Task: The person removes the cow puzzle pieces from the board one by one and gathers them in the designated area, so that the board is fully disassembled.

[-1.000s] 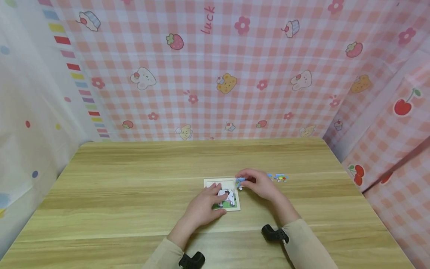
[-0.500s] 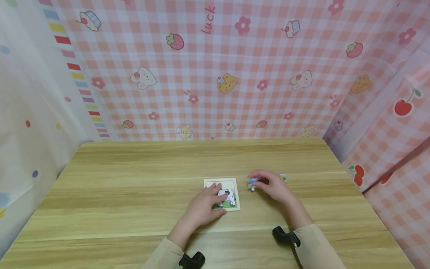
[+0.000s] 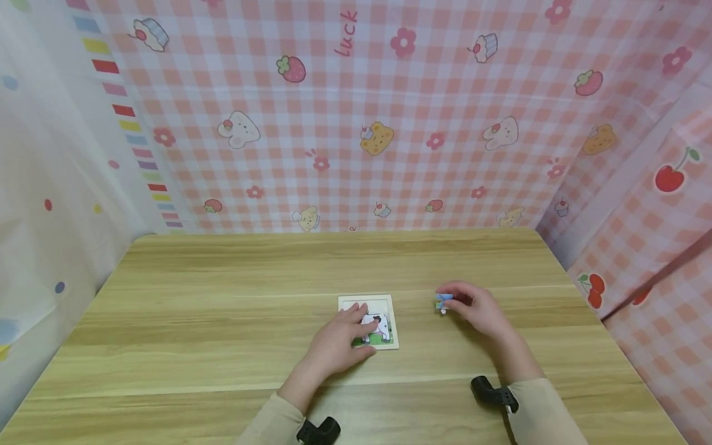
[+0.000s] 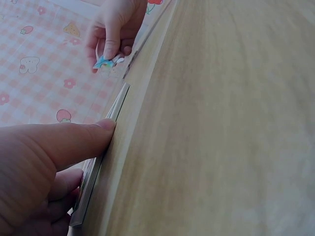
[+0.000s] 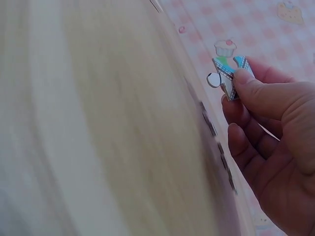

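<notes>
My left hand [image 3: 338, 340] rests with spread fingers on a small square puzzle board [image 3: 395, 330] in the head view. Part of a black-and-white cow picture [image 3: 385, 327] shows past the fingers. In the left wrist view, the thumb [image 4: 83, 142] touches the board's edge [image 4: 93, 182]. To the right of the board, my right hand [image 3: 479, 310] pinches a jigsaw piece [image 3: 443, 301] between thumb and fingers. In the right wrist view this blue-and-white piece [image 5: 229, 78] has a rounded tab and is held above the table.
Thin edges of loose jigsaw pieces [image 5: 222, 153] lie on the table beyond the right hand in the right wrist view; the head view hides them behind that hand. Black wrist cameras [image 3: 319, 431] sit on both forearms. A checked curtain [image 3: 334, 123] hangs behind the wooden table [image 3: 194, 321].
The right hand has moved right, away from the board, carrying the jigsaw piece. It now covers the loose pieces that showed before. The left hand and the board have stayed in place.
</notes>
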Motion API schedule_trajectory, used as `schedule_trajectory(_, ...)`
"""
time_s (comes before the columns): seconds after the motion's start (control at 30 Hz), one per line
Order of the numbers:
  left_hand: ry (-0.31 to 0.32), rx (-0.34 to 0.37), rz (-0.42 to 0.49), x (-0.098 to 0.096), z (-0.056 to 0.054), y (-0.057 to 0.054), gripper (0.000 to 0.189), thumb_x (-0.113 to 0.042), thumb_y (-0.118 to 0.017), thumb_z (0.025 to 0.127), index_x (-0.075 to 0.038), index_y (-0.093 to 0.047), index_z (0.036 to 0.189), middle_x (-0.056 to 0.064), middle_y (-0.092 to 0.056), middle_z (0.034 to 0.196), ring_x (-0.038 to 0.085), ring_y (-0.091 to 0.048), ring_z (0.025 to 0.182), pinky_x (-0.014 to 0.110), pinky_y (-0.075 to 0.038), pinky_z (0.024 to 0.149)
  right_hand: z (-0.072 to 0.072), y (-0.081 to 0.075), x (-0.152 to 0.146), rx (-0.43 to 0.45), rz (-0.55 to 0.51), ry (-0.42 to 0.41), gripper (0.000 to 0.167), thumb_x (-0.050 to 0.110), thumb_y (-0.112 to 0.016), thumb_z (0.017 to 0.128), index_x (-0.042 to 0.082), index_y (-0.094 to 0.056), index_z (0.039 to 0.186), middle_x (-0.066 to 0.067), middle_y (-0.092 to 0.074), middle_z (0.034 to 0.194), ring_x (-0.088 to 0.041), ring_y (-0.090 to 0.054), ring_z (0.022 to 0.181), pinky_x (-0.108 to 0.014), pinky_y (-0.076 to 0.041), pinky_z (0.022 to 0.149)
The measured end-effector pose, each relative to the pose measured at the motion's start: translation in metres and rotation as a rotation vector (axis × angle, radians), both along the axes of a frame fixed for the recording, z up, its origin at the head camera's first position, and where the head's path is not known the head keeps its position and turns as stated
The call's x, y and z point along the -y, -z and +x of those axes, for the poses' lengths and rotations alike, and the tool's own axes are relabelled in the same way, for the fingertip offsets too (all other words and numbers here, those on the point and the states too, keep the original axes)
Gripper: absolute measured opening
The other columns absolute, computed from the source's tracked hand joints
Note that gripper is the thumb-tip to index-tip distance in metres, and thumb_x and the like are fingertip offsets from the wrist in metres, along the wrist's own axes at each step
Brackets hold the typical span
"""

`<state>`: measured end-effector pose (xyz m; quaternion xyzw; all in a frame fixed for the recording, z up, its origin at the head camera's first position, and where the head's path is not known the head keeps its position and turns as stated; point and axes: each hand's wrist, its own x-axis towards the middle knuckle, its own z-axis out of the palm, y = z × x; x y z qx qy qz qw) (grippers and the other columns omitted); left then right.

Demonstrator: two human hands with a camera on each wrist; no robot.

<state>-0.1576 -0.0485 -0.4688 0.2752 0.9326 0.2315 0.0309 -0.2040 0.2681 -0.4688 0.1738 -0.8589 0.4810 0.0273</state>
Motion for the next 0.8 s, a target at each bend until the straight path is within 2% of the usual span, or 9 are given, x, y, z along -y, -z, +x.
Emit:
schedule_trajectory(0.17,-0.006,0.007,0.002,0.0,0.0,0.0,0.049,-0.035,-0.072,0.089,-0.016,-0.064,0.133,0.014,-0.043,0.153,0.032,-0.036,0.144,0.045,-0.029,0.12,0.002,-0.001,-0.01,0.035,-0.003,0.026,0.023,-0.001,-0.067,0.091,-0.003,-0.069,0.114,-0.022,-0.069,0.107,-0.002,-0.055,0.077,-0.02,-0.046,0.055)
schedule_trajectory(0.4,-0.001,0.01,0.012,0.0,0.001,-0.002,0.048,-0.033,-0.072,0.089,-0.015,-0.064,0.133,0.015,-0.044,0.152,0.033,-0.037,0.144,0.046,-0.029,0.119,0.003,-0.004,-0.024,0.047,0.071,0.082,0.023,0.004,-0.067,0.093,0.0,-0.069,0.115,-0.016,-0.069,0.1,-0.003,-0.053,0.074,-0.021,-0.047,0.056)
schedule_trajectory(0.53,-0.001,0.009,0.017,0.0,0.001,-0.001,0.049,-0.031,-0.073,0.089,-0.014,-0.064,0.133,0.016,-0.044,0.152,0.033,-0.037,0.143,0.047,-0.03,0.119,0.004,-0.004,-0.029,0.025,0.09,0.095,0.022,0.005,-0.067,0.093,0.001,-0.07,0.115,-0.015,-0.07,0.102,-0.002,-0.054,0.076,-0.02,-0.048,0.06)
schedule_trajectory(0.63,-0.004,0.013,0.016,0.0,0.001,-0.002,0.049,-0.032,-0.073,0.089,-0.015,-0.064,0.134,0.016,-0.043,0.152,0.033,-0.037,0.144,0.046,-0.029,0.119,0.004,-0.003,-0.034,0.015,0.085,0.098,0.022,0.005,-0.067,0.093,0.001,-0.069,0.115,-0.016,-0.07,0.101,-0.002,-0.054,0.077,-0.02,-0.048,0.062)
schedule_trajectory(0.8,-0.008,0.013,0.01,-0.001,0.001,-0.003,0.049,-0.033,-0.072,0.089,-0.015,-0.064,0.134,0.015,-0.043,0.153,0.032,-0.037,0.144,0.045,-0.028,0.12,0.005,-0.003,-0.041,0.046,0.04,0.113,0.023,0.005,-0.066,0.094,-0.001,-0.068,0.116,-0.016,-0.067,0.093,-0.005,-0.054,0.072,-0.022,-0.048,0.055)
